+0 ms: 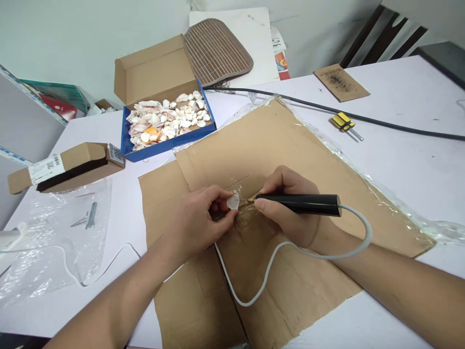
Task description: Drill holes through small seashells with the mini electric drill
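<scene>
Cardboard lies beneath as the left hand pinches 1 small whitish piece and the right hand grips a black pen-shaped tool, its thin tip at the piece, while shells lie in 1 blue box beyond

The only view comes from a camera worn on the person's head, facing forward and down across the flat white bench. The bare left forearm and bare right forearm extend from the lower corners, so the lens sits above and behind the bare left hand and bare right hand, which lie near the view's middle, close enough for separate fingers to show. The flat brown cardboard sheet beneath them is seen slantwise. Farther off lies the open blue-sided cardboard box, before the plain pale wall.
</scene>
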The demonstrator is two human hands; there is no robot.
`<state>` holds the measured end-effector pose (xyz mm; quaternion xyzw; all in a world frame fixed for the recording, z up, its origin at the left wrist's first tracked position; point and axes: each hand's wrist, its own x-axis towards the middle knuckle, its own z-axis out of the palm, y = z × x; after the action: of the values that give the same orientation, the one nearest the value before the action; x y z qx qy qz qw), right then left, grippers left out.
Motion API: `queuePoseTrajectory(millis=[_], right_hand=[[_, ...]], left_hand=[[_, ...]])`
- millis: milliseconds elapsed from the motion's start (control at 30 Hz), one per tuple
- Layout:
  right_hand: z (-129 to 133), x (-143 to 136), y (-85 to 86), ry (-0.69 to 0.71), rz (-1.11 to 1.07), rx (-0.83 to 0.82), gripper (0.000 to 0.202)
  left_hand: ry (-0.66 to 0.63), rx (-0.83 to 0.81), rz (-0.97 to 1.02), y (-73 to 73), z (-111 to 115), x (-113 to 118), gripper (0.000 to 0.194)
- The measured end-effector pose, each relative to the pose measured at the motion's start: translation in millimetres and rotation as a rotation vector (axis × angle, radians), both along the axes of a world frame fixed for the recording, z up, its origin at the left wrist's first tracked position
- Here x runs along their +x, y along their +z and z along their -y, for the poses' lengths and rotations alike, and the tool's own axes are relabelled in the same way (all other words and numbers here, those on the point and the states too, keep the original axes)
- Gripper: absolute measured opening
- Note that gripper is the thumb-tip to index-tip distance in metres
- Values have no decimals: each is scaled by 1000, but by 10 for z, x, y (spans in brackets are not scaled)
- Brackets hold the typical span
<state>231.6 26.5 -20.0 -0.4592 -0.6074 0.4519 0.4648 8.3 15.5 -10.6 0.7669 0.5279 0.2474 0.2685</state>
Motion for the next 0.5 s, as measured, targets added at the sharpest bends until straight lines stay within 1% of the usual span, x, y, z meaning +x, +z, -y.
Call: queuePoseTrajectory(millis=[333,500], right_hand=[[1,-4,-4,-8,-13,25,19],[8,2,4,-1,24,32,18]], left_hand=[[10,-13,-10,9,3,-1,18],[12,4,-17,10,7,4,20]])
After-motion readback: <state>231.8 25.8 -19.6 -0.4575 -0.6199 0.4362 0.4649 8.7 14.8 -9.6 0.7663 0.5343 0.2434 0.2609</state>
